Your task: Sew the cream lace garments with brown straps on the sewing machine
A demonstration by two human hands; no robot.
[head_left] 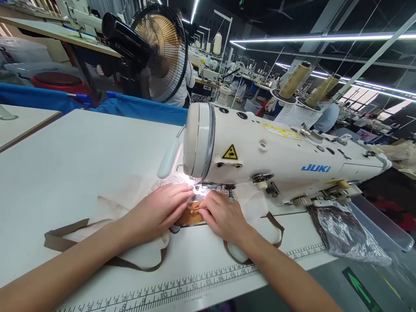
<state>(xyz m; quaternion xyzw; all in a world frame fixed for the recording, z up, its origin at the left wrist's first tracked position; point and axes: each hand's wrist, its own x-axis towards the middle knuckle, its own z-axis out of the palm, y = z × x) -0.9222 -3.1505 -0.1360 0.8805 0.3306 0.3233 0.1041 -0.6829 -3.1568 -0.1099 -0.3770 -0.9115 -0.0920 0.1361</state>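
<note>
Head view: sewing machine (pixel 276 151) looms over both hands; fan (pixel 162 52) behind.

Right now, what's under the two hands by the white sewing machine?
Under the left hand and right hand lie a small brown leather patch and cream fabric with brown straps. The patch's middle shows; the hands hide its ends.
</note>
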